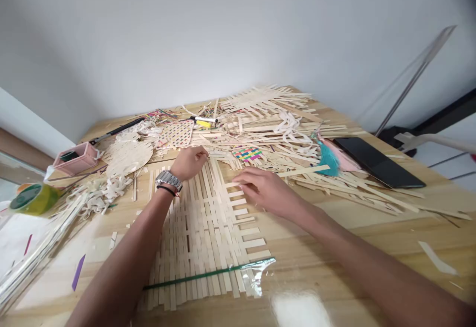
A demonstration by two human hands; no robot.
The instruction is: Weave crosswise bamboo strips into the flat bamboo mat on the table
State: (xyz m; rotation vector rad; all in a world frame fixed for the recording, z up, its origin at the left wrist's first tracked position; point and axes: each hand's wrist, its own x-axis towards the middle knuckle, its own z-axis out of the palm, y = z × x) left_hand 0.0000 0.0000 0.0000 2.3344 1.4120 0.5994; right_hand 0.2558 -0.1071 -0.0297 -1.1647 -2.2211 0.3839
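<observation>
Fingers of the right hand (266, 190) are bent at the right edge of the weave (201, 228), with a pale strip (229, 184) pinched at thumb and fingertips. Fingers of the left hand (188, 163) are curled in at the far end; whether anything is gripped by them cannot be told. The weave is laid flat on the table (342, 262), between the forearms, probably so that both edges can be reached. The strip seems to be held low so that it is kept in line with the crosswise rows. The near end is crossed by a green band (201, 276) and clear tape (256, 275), perhaps so that the lengthwise strips are kept from spreading.

At far left, a dark green round item (69, 156) is held in a pink basket (86, 160). Nearer, a yellow tub (49, 199), or possibly a tape roll, is seen with green inside; its contents cannot be made out.
</observation>
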